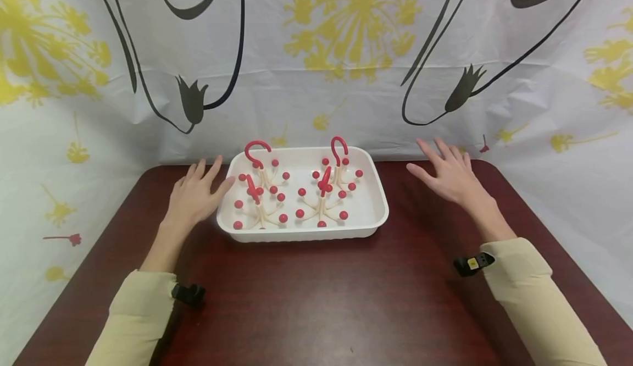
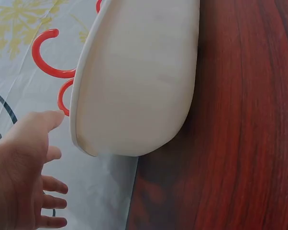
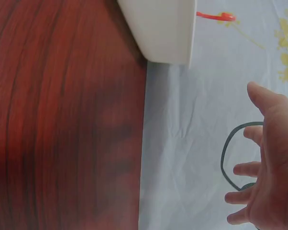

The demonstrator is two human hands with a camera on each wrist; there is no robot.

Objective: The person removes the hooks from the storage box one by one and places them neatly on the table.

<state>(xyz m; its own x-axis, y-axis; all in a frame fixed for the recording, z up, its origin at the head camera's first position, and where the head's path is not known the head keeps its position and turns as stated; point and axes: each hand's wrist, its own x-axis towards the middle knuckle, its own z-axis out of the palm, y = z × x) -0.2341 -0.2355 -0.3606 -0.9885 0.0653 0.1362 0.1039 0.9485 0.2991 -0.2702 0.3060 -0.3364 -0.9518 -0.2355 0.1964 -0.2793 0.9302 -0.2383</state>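
Head view: left hand (image 1: 194,197) and right hand (image 1: 449,177), fingers spread and empty, are left and right of a white rectangular tray (image 1: 306,235) with four cream, red-hooked branched hangers (image 1: 322,205).

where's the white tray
In the head view, the white tray sits near the far edge of the table, between the left hand and right hand.

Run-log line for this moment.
left hand: empty, beside white tray | right hand: empty, apart from tray | tray: on table, holding four red-hooked pieces
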